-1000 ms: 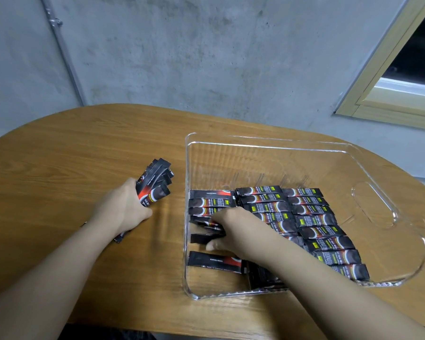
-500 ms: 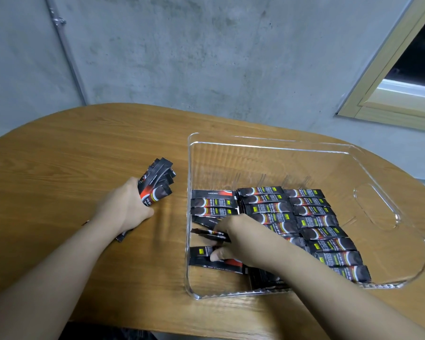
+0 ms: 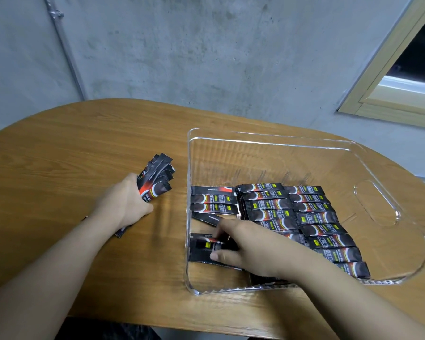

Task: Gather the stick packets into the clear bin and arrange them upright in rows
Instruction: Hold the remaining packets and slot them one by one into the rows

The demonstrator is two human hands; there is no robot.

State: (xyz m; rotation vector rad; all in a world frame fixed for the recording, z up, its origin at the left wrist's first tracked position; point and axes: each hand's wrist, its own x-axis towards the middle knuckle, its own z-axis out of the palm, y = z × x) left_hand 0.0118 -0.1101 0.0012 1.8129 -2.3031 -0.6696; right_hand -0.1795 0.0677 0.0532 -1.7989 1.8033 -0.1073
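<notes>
While the left hand (image 3: 123,204) grips a bundle of packets (image 3: 156,179) on the desk (image 3: 59,155), the right hand (image 3: 243,244) pinches one packet (image 3: 204,249) inside the clear bin (image 3: 390,209), apparently filling the left row; next, align it.

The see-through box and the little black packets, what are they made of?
The clear bin looks like hard, glossy plastic, maybe acrylic: the table's grain shows through it and its rim glints. The stick packets look like thin printed foil or plastic film, slightly shiny, with flat sealed ends.

A wooden tabletop (image 3: 71,148) stands before a grey concrete wall (image 3: 206,50). A pipe (image 3: 66,55) runs down the wall; a window frame (image 3: 388,94) is at right.
</notes>
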